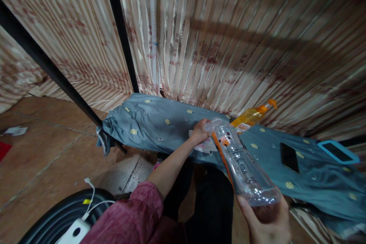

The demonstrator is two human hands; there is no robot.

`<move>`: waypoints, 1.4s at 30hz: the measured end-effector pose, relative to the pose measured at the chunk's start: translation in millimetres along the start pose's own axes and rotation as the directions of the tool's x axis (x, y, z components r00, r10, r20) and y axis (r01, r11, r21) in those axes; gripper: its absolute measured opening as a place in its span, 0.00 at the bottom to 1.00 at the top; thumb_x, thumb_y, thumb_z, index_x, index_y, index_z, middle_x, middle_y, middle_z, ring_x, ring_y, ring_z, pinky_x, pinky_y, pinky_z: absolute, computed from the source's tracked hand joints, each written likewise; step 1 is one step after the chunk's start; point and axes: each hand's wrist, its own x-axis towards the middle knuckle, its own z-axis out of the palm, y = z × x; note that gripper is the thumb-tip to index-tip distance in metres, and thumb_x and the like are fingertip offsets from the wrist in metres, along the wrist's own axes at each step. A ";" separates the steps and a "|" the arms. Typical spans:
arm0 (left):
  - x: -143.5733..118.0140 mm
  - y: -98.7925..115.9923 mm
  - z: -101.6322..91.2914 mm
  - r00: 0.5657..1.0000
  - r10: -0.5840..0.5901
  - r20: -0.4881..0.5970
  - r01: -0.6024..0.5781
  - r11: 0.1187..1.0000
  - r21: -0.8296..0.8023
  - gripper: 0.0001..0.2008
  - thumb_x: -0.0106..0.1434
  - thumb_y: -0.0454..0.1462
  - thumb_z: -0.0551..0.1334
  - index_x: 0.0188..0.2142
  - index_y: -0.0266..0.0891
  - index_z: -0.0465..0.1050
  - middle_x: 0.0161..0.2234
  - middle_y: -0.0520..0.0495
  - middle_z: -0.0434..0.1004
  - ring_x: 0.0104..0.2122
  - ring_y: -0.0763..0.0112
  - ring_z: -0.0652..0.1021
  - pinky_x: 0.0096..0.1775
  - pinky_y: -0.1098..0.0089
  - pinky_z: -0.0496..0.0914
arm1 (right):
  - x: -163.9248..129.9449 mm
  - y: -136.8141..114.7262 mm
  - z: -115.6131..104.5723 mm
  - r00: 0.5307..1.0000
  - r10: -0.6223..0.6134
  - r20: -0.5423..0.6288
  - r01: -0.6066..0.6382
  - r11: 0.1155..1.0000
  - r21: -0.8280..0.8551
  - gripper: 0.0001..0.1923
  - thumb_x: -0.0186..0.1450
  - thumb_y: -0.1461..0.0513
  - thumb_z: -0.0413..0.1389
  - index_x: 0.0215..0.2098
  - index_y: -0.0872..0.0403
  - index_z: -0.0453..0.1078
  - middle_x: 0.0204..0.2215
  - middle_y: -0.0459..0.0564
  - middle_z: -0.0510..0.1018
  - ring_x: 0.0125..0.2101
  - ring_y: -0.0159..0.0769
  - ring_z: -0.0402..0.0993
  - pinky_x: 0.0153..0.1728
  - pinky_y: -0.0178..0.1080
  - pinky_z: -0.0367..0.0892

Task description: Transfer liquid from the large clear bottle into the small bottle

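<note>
Bottle [243, 164], clear plastic, lies tilted btwn both hands: left hand [200, 131] curled at its neck end (cap grip, likely unscrewing), right hand [267, 221] wrapped under its base. Next move calls for steady base hold. Orange bottle [251, 116] just beyond; phone [289, 157] right of it.

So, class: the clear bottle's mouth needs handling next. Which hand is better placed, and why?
Left. The left hand is already at the clear bottle mouth, fingers around its top. The right hand grips the base, steadying it, far from the opening.
</note>
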 end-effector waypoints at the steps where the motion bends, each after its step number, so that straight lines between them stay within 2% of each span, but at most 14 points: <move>1: 0.2 0.3 0.0 1.000 0.000 -0.001 0.000 1.000 -0.001 0.17 0.57 0.41 0.70 0.45 0.39 0.74 0.45 0.45 0.81 0.46 0.61 0.79 0.53 0.62 0.73 | 0.0 -0.1 0.1 1.000 0.003 -0.004 -0.003 1.000 -0.003 0.54 0.51 0.41 0.71 0.67 0.58 0.64 0.54 0.63 0.77 0.47 0.52 0.80 0.44 0.48 0.79; 6: -0.8 1.8 -0.6 1.000 -0.016 -0.007 0.016 1.000 -0.002 0.17 0.56 0.40 0.71 0.45 0.40 0.74 0.45 0.46 0.81 0.46 0.61 0.79 0.54 0.62 0.73 | 3.5 11.2 -0.2 0.999 -0.020 0.028 0.018 0.997 0.079 0.57 0.48 0.43 0.74 0.68 0.59 0.61 0.55 0.64 0.76 0.47 0.52 0.80 0.43 0.49 0.79; 10: -1.6 0.8 -0.6 1.000 -0.014 -0.007 0.014 1.000 0.006 0.17 0.56 0.38 0.70 0.45 0.40 0.74 0.45 0.47 0.81 0.46 0.62 0.79 0.54 0.62 0.73 | 5.9 17.5 -2.1 0.999 -0.032 0.035 0.030 0.997 0.073 0.56 0.49 0.45 0.74 0.67 0.59 0.62 0.54 0.64 0.76 0.47 0.52 0.80 0.44 0.49 0.79; 15: -0.3 -2.6 1.2 1.000 0.007 -0.013 -0.007 1.000 -0.017 0.17 0.56 0.37 0.70 0.45 0.40 0.74 0.44 0.46 0.81 0.46 0.61 0.79 0.53 0.62 0.73 | 9.0 24.9 -5.0 0.999 0.005 0.054 -0.009 0.996 0.086 0.56 0.48 0.47 0.75 0.68 0.57 0.61 0.54 0.63 0.77 0.45 0.50 0.81 0.42 0.48 0.79; 21: 0.4 -1.7 -0.3 1.000 -0.005 -0.007 0.005 1.000 -0.007 0.16 0.56 0.36 0.70 0.44 0.40 0.74 0.44 0.47 0.81 0.46 0.61 0.79 0.54 0.62 0.73 | 13.7 38.5 -6.0 0.995 0.032 0.091 -0.046 0.987 0.151 0.61 0.46 0.49 0.76 0.71 0.57 0.57 0.54 0.65 0.77 0.44 0.51 0.81 0.42 0.49 0.79; 31: -0.3 1.2 -2.2 1.000 -0.010 -0.018 0.010 1.000 -0.007 0.14 0.58 0.38 0.69 0.44 0.40 0.73 0.44 0.46 0.81 0.46 0.62 0.79 0.53 0.63 0.73 | -2.1 8.5 5.3 0.999 -0.001 0.047 -0.006 0.989 0.148 0.57 0.50 0.47 0.73 0.70 0.58 0.58 0.57 0.65 0.74 0.46 0.47 0.79 0.42 0.42 0.78; 36: -0.3 0.4 -1.5 1.000 -0.011 -0.017 0.011 1.000 -0.006 0.15 0.57 0.37 0.70 0.44 0.39 0.73 0.43 0.46 0.80 0.45 0.62 0.79 0.52 0.63 0.73 | 4.1 19.2 2.7 0.998 0.000 0.058 -0.009 0.987 0.161 0.57 0.48 0.50 0.75 0.69 0.57 0.60 0.56 0.63 0.76 0.45 0.46 0.79 0.38 0.40 0.78; 42: -0.1 -0.6 -0.4 1.000 -0.015 -0.015 0.014 1.000 -0.016 0.17 0.55 0.36 0.71 0.44 0.40 0.73 0.43 0.48 0.80 0.45 0.63 0.78 0.52 0.63 0.73 | 10.4 32.7 -0.5 0.996 -0.005 0.091 -0.013 0.980 0.201 0.60 0.44 0.53 0.77 0.70 0.56 0.60 0.57 0.66 0.75 0.42 0.46 0.80 0.37 0.41 0.79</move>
